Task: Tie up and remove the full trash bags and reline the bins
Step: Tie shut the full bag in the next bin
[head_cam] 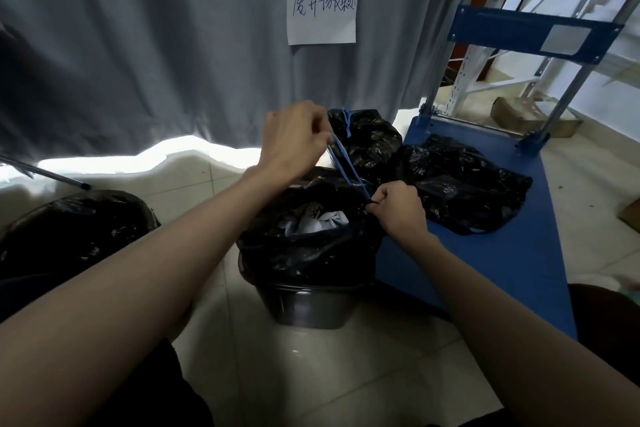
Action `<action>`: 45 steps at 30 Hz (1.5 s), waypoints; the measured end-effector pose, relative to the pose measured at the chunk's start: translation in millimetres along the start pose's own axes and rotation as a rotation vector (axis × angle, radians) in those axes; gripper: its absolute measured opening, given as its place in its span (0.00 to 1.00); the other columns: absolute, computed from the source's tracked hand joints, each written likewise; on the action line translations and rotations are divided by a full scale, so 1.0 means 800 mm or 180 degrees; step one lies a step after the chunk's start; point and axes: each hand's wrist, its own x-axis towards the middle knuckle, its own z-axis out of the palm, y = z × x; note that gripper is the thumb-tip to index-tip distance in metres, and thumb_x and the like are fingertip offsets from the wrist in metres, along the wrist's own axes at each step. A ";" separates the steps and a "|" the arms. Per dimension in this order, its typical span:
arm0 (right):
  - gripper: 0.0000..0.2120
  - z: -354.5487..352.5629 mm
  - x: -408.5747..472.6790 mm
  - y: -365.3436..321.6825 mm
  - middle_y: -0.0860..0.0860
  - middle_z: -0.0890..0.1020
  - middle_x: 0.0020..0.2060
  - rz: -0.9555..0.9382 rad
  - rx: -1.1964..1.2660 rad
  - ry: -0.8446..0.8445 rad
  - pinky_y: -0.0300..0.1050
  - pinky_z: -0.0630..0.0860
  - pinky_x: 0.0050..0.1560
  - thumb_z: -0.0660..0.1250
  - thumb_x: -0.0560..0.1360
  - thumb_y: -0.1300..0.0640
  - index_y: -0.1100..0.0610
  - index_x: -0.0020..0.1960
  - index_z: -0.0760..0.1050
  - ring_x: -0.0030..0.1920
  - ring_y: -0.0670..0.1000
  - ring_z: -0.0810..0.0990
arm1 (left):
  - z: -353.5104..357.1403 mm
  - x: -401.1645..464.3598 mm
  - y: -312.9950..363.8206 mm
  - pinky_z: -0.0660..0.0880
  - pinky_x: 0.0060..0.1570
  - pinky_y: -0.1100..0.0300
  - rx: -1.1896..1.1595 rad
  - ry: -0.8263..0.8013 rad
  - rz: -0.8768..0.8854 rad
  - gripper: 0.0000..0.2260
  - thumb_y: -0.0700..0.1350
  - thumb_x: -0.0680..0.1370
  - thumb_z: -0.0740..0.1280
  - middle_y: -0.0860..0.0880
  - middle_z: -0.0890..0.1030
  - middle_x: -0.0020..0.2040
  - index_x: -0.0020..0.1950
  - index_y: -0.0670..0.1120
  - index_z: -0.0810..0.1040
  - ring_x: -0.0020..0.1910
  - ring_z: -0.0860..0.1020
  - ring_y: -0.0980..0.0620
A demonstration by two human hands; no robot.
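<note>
While crouching over a dark round plastic bin (pixel 304 305) on the pale tiled floor (pixel 346 374), pulling a thin blue drawstring (pixel 346 166) taut from its black plastic liner bag (pixel 304 250), still seated in the bin with crumpled waste showing. Left hand (pixel 294 139) raised, grip pinching the string's upper end. Right hand (pixel 401 208) lower, grip clamped on string at the bag's rim. Lying just behind, a tied black bag (pixel 367 135); resting on a blue platform cart (pixel 502 270), another black bag (pixel 460 184).

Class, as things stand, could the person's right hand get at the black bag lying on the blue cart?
Probably yes: the black bag lies just beside the right hand with nothing between them, but that hand is pinching the blue drawstring and must let go first.
</note>
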 end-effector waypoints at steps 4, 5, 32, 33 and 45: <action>0.10 -0.001 0.001 -0.008 0.49 0.77 0.34 -0.0176 0.0069 0.0054 0.47 0.74 0.37 0.74 0.72 0.58 0.54 0.36 0.74 0.38 0.53 0.78 | -0.008 0.000 0.002 0.75 0.47 0.53 -0.0416 0.0052 -0.0025 0.06 0.48 0.72 0.72 0.54 0.79 0.36 0.37 0.49 0.79 0.37 0.76 0.53; 0.08 -0.003 0.002 -0.013 0.49 0.76 0.36 -0.0300 0.0119 0.0119 0.47 0.74 0.38 0.75 0.71 0.56 0.52 0.38 0.76 0.38 0.51 0.77 | -0.009 0.000 0.004 0.74 0.44 0.55 -0.0488 0.0039 0.0023 0.05 0.48 0.72 0.73 0.54 0.79 0.36 0.38 0.49 0.80 0.37 0.76 0.54; 0.05 -0.053 -0.006 -0.026 0.52 0.83 0.31 -0.0593 0.1784 0.0387 0.32 0.76 0.36 0.70 0.76 0.63 0.63 0.46 0.84 0.28 0.39 0.78 | 0.078 -0.008 -0.041 0.62 0.55 0.55 0.1329 -0.1175 0.0516 0.07 0.54 0.72 0.73 0.53 0.83 0.46 0.46 0.52 0.84 0.51 0.79 0.51; 0.05 -0.057 -0.007 -0.025 0.53 0.83 0.32 -0.0566 0.1870 0.0415 0.33 0.77 0.36 0.70 0.76 0.63 0.63 0.46 0.84 0.28 0.40 0.78 | 0.078 -0.007 -0.042 0.63 0.56 0.55 0.1310 -0.1164 0.0490 0.07 0.53 0.72 0.73 0.53 0.83 0.46 0.47 0.52 0.84 0.51 0.79 0.51; 0.06 -0.061 -0.013 -0.059 0.61 0.82 0.37 -0.0773 0.2551 0.0027 0.45 0.80 0.38 0.71 0.72 0.70 0.61 0.46 0.79 0.35 0.52 0.81 | 0.044 0.002 -0.007 0.66 0.33 0.65 -0.1116 -0.1142 0.0472 0.08 0.49 0.66 0.79 0.48 0.78 0.33 0.34 0.51 0.81 0.30 0.70 0.59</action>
